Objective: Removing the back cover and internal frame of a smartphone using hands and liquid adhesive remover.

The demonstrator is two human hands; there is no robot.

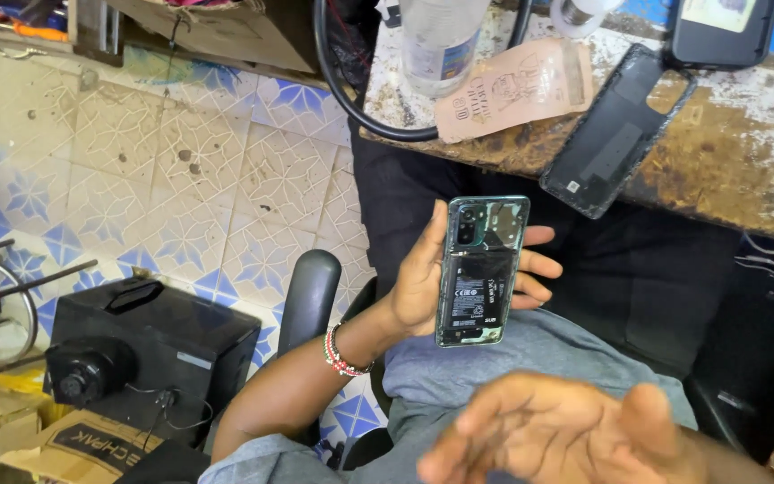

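- Head view: left hand [423, 287] grips one opened smartphone [482, 271], its back cover off and its insides showing; the thumb lies along the phone's left edge and the fingers [537, 265] wrap round its right edge.
- Phone stands nearly upright in the air over the lap, below the counter [745, 152] and clear of its near edge.
- Right hand [566, 435] is at the bottom of the frame, blurred, palm up, fingers spread and released, holding nothing; it is well apart from the phone.
- One beaded bracelet [340, 353] sits on the left wrist.
- Counter near edge is worn and uneven. One detached dark back cover [615, 130] lies tilted on it, its lower corner reaching the edge.
- On the counter, counted: one clear plastic bottle [441, 40], one tan printed pouch [514, 88] just beside it, one second dark phone [723, 29] at the far rim, one black cable loop [333, 81] hanging over the left end.
- Open room: tiled floor [181, 179] to the left is largely free; one black box [150, 345] with a round knob stands at lower left, beside one chair armrest [309, 300].
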